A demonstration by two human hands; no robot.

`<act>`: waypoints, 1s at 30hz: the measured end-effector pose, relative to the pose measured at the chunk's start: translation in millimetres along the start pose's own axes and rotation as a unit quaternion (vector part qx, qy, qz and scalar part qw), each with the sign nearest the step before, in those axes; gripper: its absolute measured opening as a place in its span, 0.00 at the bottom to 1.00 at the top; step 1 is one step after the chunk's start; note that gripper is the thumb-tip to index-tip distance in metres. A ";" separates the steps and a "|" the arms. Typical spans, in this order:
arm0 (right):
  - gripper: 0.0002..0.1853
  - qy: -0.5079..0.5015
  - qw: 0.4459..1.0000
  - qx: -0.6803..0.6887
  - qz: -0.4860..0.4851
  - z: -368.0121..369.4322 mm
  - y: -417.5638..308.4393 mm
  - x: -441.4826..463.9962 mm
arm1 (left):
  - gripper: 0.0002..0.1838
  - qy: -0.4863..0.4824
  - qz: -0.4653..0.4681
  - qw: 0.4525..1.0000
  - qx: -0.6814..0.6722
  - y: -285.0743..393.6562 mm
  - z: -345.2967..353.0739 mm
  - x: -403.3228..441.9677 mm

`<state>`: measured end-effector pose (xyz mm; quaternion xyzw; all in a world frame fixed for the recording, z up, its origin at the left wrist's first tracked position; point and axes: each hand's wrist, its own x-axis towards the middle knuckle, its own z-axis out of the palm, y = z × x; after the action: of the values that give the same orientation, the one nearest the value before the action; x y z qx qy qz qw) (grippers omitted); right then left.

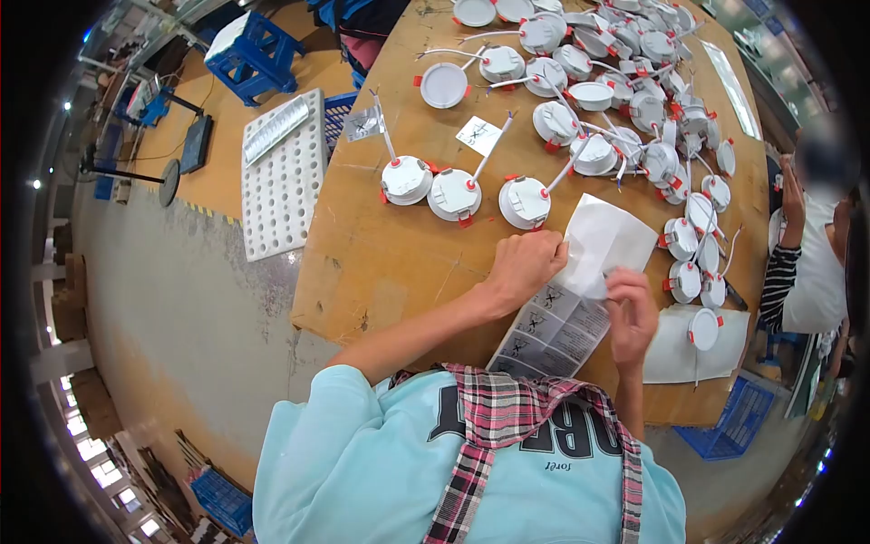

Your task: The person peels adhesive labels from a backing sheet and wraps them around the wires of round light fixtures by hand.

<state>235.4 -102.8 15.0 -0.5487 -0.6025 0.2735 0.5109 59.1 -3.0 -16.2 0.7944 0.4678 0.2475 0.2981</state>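
Note:
A sheet of silver printed labels (553,331) lies across the table edge in front of me, its upper part bare white backing (609,238). My left hand (527,265) is closed on the left edge of this label sheet. At the sheet's right side, my right hand (632,313) has its fingers pinched together, slightly blurred; whatever is between them I cannot make out. Just beyond my left hand stands a white round downlight (524,201) with red clips and an upright cable. Two similar downlights (454,195) (406,179) stand to its left.
Many downlights (594,95) are heaped on the table's far right. Loose labels (478,135) (363,124) lie at the far left. One downlight (703,329) rests on a white sheet (666,358) at right. A foam tray (283,195) stands left; another person (811,263) is at right.

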 end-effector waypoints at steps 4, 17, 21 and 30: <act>0.03 0.153 0.948 0.279 0.022 -48.3 -5.0 -8.2 | 0.11 0.040 0.046 0.997 0.054 -3.7 13.9 -2.6; 0.07 0.124 0.988 0.027 0.084 -54.5 -46.8 24.9 | 0.23 0.074 0.083 0.982 -0.154 36.9 -40.3 -11.3; 0.14 -0.017 0.995 -0.101 0.019 -11.8 -69.8 47.8 | 0.21 0.008 0.075 0.937 -0.341 48.1 -55.3 -15.7; 0.18 0.019 0.998 -0.014 0.063 16.7 -66.9 52.9 | 0.07 -0.031 -0.060 0.880 -0.470 33.2 -47.9 -15.8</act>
<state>201.1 -65.7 85.8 -0.5976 -0.5607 0.2864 0.4964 39.8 -18.2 39.0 0.5384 0.3338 0.3949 0.6654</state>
